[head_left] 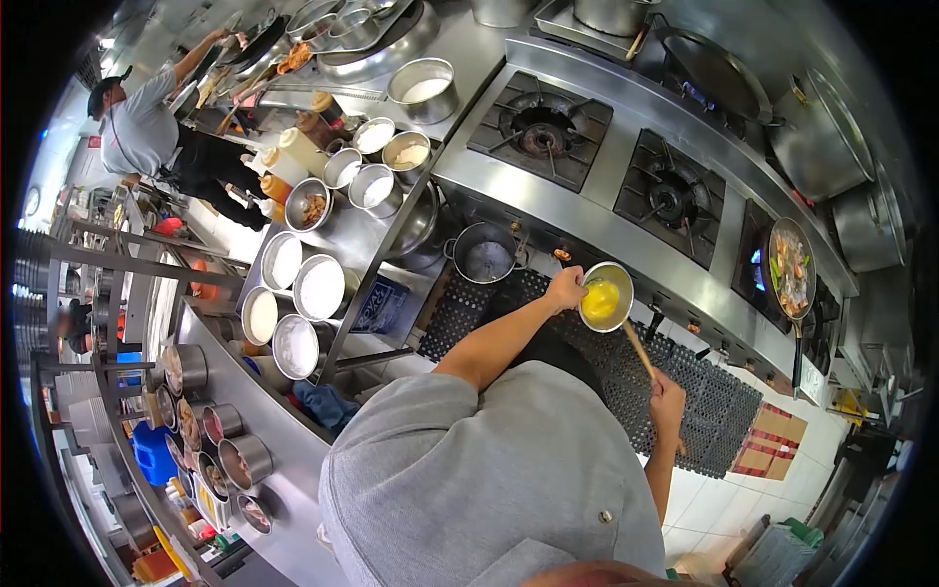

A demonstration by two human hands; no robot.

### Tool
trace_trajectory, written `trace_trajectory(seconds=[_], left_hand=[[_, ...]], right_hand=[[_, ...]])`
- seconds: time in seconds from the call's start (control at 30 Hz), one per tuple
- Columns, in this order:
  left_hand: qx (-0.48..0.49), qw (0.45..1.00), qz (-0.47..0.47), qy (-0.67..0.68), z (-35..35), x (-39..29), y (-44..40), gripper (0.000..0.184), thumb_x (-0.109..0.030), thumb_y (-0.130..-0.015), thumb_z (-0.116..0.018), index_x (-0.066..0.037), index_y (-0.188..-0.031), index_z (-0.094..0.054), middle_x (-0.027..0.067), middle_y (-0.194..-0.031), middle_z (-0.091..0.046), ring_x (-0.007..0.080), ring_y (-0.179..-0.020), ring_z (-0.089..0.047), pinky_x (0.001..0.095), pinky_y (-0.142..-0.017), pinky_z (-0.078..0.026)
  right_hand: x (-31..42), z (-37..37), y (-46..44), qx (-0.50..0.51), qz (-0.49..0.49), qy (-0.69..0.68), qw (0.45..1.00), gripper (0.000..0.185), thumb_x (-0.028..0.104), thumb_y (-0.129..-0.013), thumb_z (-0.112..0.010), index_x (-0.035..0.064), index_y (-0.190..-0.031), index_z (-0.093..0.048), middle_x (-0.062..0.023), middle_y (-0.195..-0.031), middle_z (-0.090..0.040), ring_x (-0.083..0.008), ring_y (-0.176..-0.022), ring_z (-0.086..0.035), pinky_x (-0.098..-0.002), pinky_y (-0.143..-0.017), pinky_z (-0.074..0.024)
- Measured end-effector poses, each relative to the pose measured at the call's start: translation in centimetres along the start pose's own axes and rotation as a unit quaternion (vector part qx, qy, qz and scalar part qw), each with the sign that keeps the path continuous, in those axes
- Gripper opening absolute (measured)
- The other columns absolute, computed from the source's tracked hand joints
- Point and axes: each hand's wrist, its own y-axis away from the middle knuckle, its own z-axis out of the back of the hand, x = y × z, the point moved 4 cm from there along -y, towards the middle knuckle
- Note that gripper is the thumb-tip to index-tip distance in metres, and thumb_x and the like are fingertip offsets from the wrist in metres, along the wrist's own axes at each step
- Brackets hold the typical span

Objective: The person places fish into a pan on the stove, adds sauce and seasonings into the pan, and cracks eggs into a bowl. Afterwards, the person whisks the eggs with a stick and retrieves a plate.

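The left hand [565,290] and right hand [668,399] are held apart. A round silver metal bowl [622,288] with bright yellow contents [600,299] is gripped by the rim in the left, before the front edge of the grey steel stove [572,199]; a long pale wooden stick [641,352] is clasped in the right, its upper end at the bowl. A dark round frying pan [797,342] is set toward the stove's right edge

Bright light glints off the steel stove [599,186]; fisheye distortion bends the black-cornered edges.
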Motion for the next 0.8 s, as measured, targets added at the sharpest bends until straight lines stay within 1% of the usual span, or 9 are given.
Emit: trace_trajectory(seconds=[0.37, 0.43, 0.53, 0.6, 0.67, 0.7, 0.73, 0.77, 0.8], left_hand=[[0.022, 0.999, 0.024, -0.014, 0.1, -3.1, 1.1, 0.020, -0.003, -0.072, -0.064, -0.003, -0.070, -0.044, 0.0126, -0.060, -0.055, 0.0209, -0.050, -0.059, 0.0349, -0.045, -0.046], [0.025, 0.999, 0.028, -0.016, -0.2, -3.0, 1.1, 0.020, -0.003, -0.072, -0.064, -0.003, -0.070, -0.044, 0.0128, -0.060, -0.054, 0.0208, -0.050, -0.059, 0.0351, -0.045, -0.046], [0.035, 0.999, 0.023, 0.009, -0.9, -2.8, 0.9, 0.019, -0.004, -0.071, -0.064, -0.003, -0.070, -0.045, 0.0137, -0.060, -0.053, 0.0219, -0.051, -0.058, 0.0369, -0.046, -0.045], [0.017, 1.000, -0.011, -0.008, -1.2, -2.3, 0.5, 0.019, -0.005, -0.068, -0.064, -0.003, -0.069, -0.045, 0.0140, -0.061, -0.053, 0.0238, -0.053, -0.058, 0.0387, -0.048, -0.045], [-0.011, 0.996, -0.071, -0.043, -1.5, -1.3, -0.2, 0.016, -0.007, -0.067, -0.065, -0.004, -0.069, -0.049, 0.0151, -0.063, -0.054, 0.0250, -0.055, -0.058, 0.0385, -0.052, -0.046], [0.012, 0.998, -0.034, -0.058, -1.1, -3.0, 0.8, 0.016, -0.010, -0.068, -0.066, -0.003, -0.070, -0.051, 0.0148, -0.064, -0.056, 0.0244, -0.059, -0.059, 0.0377, -0.054, -0.047], [-0.001, 0.996, -0.050, -0.077, -0.8, -4.2, 1.4, 0.014, -0.005, -0.070, -0.065, -0.004, -0.074, -0.052, 0.0092, -0.062, -0.055, 0.0159, -0.056, -0.055, 0.0345, -0.049, -0.045], [0.001, 0.990, -0.113, -0.090, -1.8, -0.9, -0.5, 0.012, -0.004, -0.072, -0.065, -0.004, -0.078, -0.054, 0.0078, -0.064, -0.055, 0.0156, -0.056, -0.054, 0.0339, -0.047, -0.044], [0.039, 0.997, -0.066, -0.029, -2.6, 0.6, -1.4, 0.011, -0.001, -0.074, -0.063, -0.004, -0.080, -0.055, 0.0071, -0.066, -0.055, 0.0146, -0.055, -0.053, 0.0318, -0.045, -0.044]], right_hand=[[-1.6, -0.7, 0.2, 0.026, -0.022, -0.077, 0.996, 0.026, 0.014, -0.084, -0.053, 0.0091, -0.108, -0.065, -0.0232, -0.089, -0.063, -0.0385, -0.082, -0.062, -0.0436, -0.072, -0.0483], [-2.5, -1.0, 0.5, 0.001, -0.040, 0.044, 0.998, 0.026, 0.013, -0.084, -0.053, 0.0083, -0.108, -0.065, -0.0230, -0.091, -0.063, -0.0390, -0.082, -0.062, -0.0425, -0.073, -0.0487], [-2.6, -1.0, 1.3, -0.061, -0.027, -0.070, 0.995, 0.026, 0.014, -0.085, -0.052, 0.0083, -0.106, -0.065, -0.0230, -0.091, -0.062, -0.0403, -0.082, -0.061, -0.0423, -0.073, -0.0487], [-2.6, -0.9, 1.2, -0.057, -0.068, 0.007, 0.996, 0.025, 0.014, -0.086, -0.051, 0.0065, -0.105, -0.065, -0.0226, -0.092, -0.062, -0.0397, -0.084, -0.062, -0.0409, -0.073, -0.0488], [-3.4, -1.9, 1.5, -0.017, 0.043, -0.078, 0.996, 0.026, 0.014, -0.087, -0.050, 0.0055, -0.106, -0.065, -0.0221, -0.092, -0.063, -0.0397, -0.084, -0.061, -0.0414, -0.072, -0.0488], [-2.6, -1.1, 1.4, -0.039, -0.019, -0.107, 0.993, 0.026, 0.013, -0.086, -0.050, 0.0053, -0.106, -0.064, -0.0225, -0.092, -0.062, -0.0392, -0.085, -0.061, -0.0414, -0.072, -0.0487], [-1.7, -0.4, 1.7, -0.108, 0.031, -0.086, 0.990, 0.025, 0.015, -0.086, -0.051, 0.0047, -0.104, -0.064, -0.0232, -0.091, -0.061, -0.0394, -0.085, -0.061, -0.0414, -0.070, -0.0483], [-3.1, -1.5, 1.7, -0.056, 0.028, -0.010, 0.998, 0.024, 0.016, -0.086, -0.051, 0.0055, -0.103, -0.065, -0.0229, -0.091, -0.061, -0.0397, -0.085, -0.060, -0.0409, -0.070, -0.0479], [-2.1, -0.9, 1.6, -0.020, 0.055, -0.101, 0.993, 0.023, 0.016, -0.087, -0.051, 0.0075, -0.103, -0.065, -0.0215, -0.091, -0.061, -0.0406, -0.083, -0.059, -0.0413, -0.068, -0.0476]])
